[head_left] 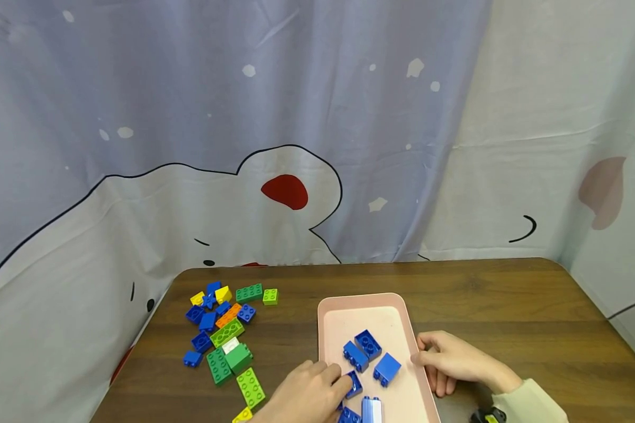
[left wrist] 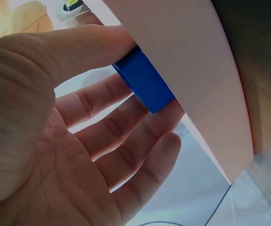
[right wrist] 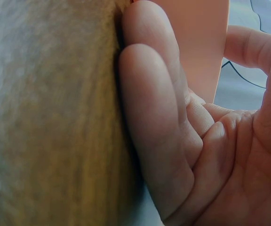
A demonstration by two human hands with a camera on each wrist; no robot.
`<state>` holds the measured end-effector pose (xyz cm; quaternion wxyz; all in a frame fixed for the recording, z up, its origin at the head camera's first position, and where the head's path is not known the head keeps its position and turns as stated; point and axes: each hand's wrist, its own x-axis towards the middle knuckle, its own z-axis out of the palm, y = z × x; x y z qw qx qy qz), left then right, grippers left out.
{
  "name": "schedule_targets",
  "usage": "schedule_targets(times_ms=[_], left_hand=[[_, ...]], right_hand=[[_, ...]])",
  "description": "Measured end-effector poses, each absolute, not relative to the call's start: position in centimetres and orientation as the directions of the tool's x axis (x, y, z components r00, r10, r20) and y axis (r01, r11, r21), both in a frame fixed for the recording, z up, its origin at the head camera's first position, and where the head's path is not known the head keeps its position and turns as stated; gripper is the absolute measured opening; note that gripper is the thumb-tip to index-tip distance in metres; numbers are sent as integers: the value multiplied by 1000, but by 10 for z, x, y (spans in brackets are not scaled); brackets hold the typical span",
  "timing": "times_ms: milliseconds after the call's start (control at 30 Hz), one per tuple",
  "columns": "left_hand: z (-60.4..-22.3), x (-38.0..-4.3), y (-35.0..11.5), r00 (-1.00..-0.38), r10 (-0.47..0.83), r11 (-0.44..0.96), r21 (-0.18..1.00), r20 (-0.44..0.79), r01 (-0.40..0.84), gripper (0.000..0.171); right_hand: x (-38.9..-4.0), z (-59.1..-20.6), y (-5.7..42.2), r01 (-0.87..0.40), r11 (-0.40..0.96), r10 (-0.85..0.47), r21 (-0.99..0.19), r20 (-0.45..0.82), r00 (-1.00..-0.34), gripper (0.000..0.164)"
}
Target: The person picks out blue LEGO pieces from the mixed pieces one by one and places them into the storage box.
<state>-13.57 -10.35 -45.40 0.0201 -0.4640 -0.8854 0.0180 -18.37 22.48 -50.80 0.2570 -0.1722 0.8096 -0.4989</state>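
A pink tray [head_left: 344, 317] lies on the table with several blue bricks in it. My left hand [head_left: 307, 395] reaches over its left rim and pinches a blue brick [left wrist: 147, 82] between thumb and fingers, as the left wrist view shows. Two blue bricks [head_left: 356, 356] lie farther back, and another blue brick [head_left: 387, 370] lies to the right. A blue brick with a pale face [head_left: 371, 410] is at the lower frame edge. My right hand [head_left: 457, 363] grips the right rim with its thumb on the edge; the other fingers rest curled on the table.
Left of the tray lies a loose group of bricks: dark green [head_left: 219, 367], lime [head_left: 250, 388], orange [head_left: 229, 315], blue [head_left: 208, 321], yellow [head_left: 223, 294] and white [head_left: 230, 345]. A patterned curtain [head_left: 381, 117] hangs behind the wooden table [head_left: 487, 305].
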Motion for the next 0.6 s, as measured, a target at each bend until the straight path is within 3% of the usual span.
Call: schedule_targets(times_ms=[600], left_hand=[[-457, -135, -104, -544, 837, 547, -94, 54, 832, 30]], right_hand=[[-184, -508, 225, -20, 439, -531, -898, -241, -812, 28]])
